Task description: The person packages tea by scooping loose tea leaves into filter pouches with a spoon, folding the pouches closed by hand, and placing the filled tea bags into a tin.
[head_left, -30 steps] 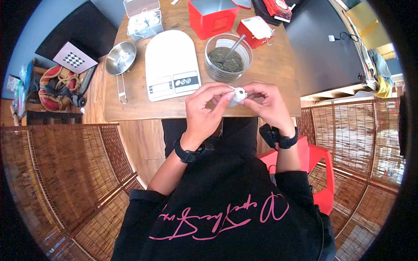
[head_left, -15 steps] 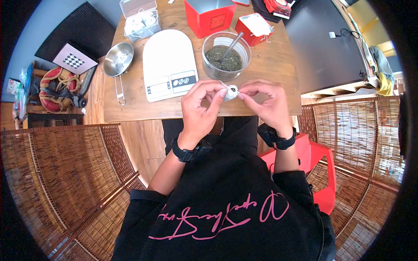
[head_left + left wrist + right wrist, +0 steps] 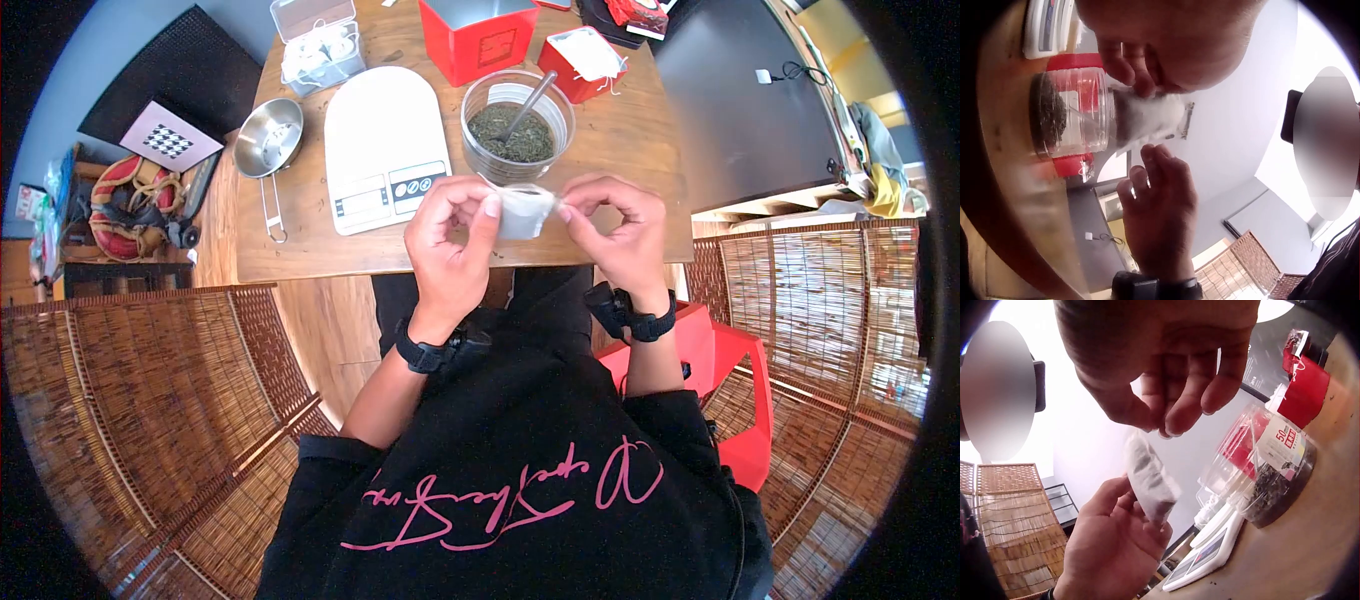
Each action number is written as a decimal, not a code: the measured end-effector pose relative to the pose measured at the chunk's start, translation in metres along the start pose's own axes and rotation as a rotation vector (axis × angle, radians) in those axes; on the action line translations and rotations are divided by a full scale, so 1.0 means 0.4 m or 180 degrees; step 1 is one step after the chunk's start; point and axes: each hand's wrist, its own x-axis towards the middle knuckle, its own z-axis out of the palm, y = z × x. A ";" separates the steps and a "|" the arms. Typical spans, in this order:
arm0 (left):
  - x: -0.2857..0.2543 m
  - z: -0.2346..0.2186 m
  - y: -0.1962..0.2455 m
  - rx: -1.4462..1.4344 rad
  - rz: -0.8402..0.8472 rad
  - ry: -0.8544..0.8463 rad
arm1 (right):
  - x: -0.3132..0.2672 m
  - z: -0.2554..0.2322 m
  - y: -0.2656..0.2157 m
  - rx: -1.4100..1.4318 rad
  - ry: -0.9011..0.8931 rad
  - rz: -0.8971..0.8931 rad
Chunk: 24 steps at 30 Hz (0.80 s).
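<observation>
A small white tea bag (image 3: 522,215) hangs between the two hands over the front edge of the table, its top edge stretched sideways. My left hand (image 3: 450,230) pinches its left upper corner between thumb and forefinger. At the other upper corner, my right hand (image 3: 625,230) pinches a thin end of it with thumb and forefinger. In the left wrist view the lower part of the bag (image 3: 1147,115) looks dark through the fabric. Just beyond the hands stands a clear plastic tub (image 3: 478,152) of dry tea leaves (image 3: 525,145), with a metal spoon (image 3: 536,98) stuck in it.
A white kitchen scale (image 3: 385,120) lies left of the tub, with a steel pan (image 3: 285,145) beside it. At the back are a clear box (image 3: 340,75) of white bags, a tall red box (image 3: 475,55) and a smaller red box (image 3: 578,85) holding white bags.
The bag's mouth was bunched around a small dark hole. Now the hands have drawn apart, and the bag is pulled flat and wide between them.
</observation>
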 end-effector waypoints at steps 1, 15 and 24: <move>0.000 -0.001 0.003 0.0002 -0.0005 0.0002 | 0.000 -0.004 0.003 0.0025 0.0009 -0.0006; -0.003 0.000 0.016 0.0517 0.0401 -0.0419 | 0.020 -0.028 -0.039 -0.0392 -0.0313 -0.0460; -0.010 0.005 0.004 0.0225 0.0164 -0.0273 | 0.025 -0.036 -0.046 -0.0577 -0.0577 -0.0410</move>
